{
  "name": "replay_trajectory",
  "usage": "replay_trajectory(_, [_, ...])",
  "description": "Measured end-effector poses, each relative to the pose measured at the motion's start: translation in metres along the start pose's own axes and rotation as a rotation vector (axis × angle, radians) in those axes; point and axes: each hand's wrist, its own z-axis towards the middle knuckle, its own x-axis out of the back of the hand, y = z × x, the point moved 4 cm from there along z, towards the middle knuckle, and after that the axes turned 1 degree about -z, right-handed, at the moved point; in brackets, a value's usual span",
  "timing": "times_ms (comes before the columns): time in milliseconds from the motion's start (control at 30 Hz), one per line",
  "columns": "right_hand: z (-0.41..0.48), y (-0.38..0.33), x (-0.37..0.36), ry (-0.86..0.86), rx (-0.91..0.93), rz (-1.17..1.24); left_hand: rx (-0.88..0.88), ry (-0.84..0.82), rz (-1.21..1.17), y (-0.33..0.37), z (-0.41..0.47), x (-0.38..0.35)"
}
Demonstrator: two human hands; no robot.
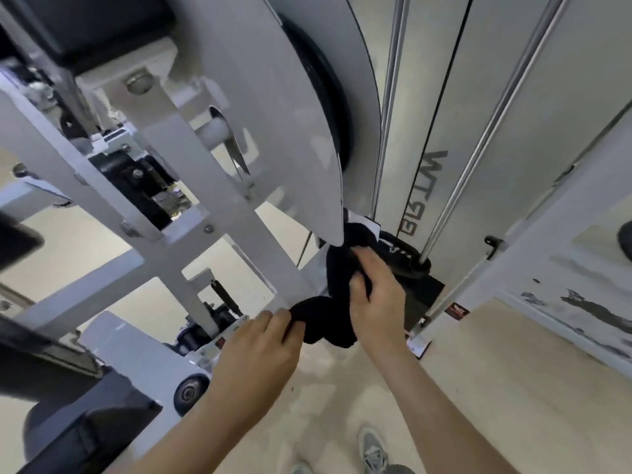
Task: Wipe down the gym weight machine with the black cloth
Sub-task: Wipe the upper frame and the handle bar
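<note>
**Cloth bunched low beside the weight stack**

The black cloth (333,304), wadded into dark folds, sits at the foot of the white machine frame (171,200). It could snag on the guide rod (478,159); the contact there is hard to see. Both hands grip it: left hand (260,340) pinching the lower lobe, right hand (374,295) closed round the upper bunch.

grey sneakers (374,451) on light floor (496,388), scuffed white panel (581,302) at right.

Cloth (337,295) between both hands, below the machine's shroud (273,114), left of guide rods (478,148).
</note>
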Motion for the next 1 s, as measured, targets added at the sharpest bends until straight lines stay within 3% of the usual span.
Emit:
replay_trajectory(67, [0.001,-0.010,-0.019,-0.176,0.270,-0.212,0.066,-0.007,-0.013,-0.004,-0.007,0.006])
replay_trajectory(133, [-0.009,-0.014,-0.024,-0.264,0.377,-0.380,0.121,0.013,-0.021,-0.009,-0.013,0.009])
replay_trajectory(234, [-0.013,-0.008,-0.012,-0.223,0.468,-0.503,0.157,0.005,-0.023,-0.011,-0.014,0.010])
replay_trajectory(367, [0.023,-0.004,-0.013,-0.214,0.323,-0.457,0.190,-0.031,0.006,-0.013,-0.003,0.011])
replay_trajectory(534, [-0.024,0.005,-0.005,-0.226,0.477,-0.377,0.263,-0.148,-0.035,-0.026,-0.019,0.008])
replay_trajectory(601, [0.003,-0.001,-0.012,-0.232,0.316,-0.309,0.313,-0.212,-0.043,-0.032,-0.024,0.005])
replay_trajectory(667, [0.009,-0.015,-0.022,-0.328,0.027,-0.117,0.369,-0.263,-0.075,-0.035,-0.027,0.002])
replay_trajectory(734, [-0.018,-0.040,-0.028,-0.445,-0.119,0.084,0.492,-0.209,-0.219,-0.044,-0.030,0.001])
replay_trajectory(801, [-0.060,-0.065,-0.031,-0.492,-0.051,0.129,0.573,-0.206,-0.456,-0.056,-0.030,-0.001])
replay_trajectory(901, [-0.098,-0.078,-0.039,-0.533,0.131,-0.043,0.438,-0.238,-0.538,-0.059,-0.033,-0.009])
replay_trajectory(1001, [-0.084,-0.069,-0.033,-0.377,0.269,-0.298,0.361,-0.262,-0.665,-0.061,-0.035,-0.010])
